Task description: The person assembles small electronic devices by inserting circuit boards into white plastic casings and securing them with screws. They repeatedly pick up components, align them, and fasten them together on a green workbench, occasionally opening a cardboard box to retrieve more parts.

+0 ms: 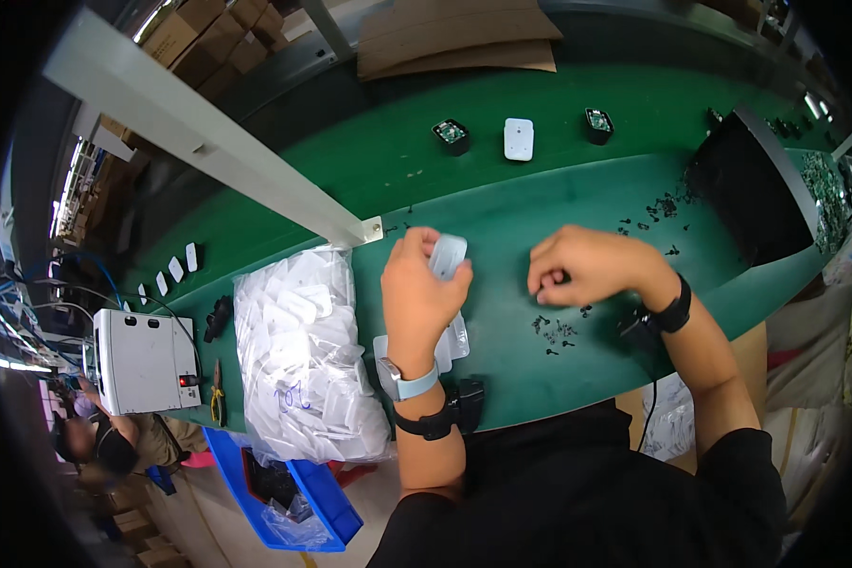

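My left hand (418, 289) is closed around a small translucent white plastic cover (448, 256), held by its edges above the green table. To its right, my right hand (582, 268) hovers with fingers curled in. Whatever it may pinch is too small or hidden to make out. Just below that hand lies a scatter of small dark parts with thin leads (556, 331). More white covers (456, 339) lie on the table, partly hidden by my left wrist. A large clear bag of white covers (298, 346) sits left of my left forearm.
Beyond a metal post (208, 142), a green conveyor (350, 180) carries black housings with circuit boards (452, 135) and a white cover (519, 139). A black bin (753, 189) stands right. Pliers (218, 393) and a white boxy device (147, 360) are left, a blue crate (327, 506) below.
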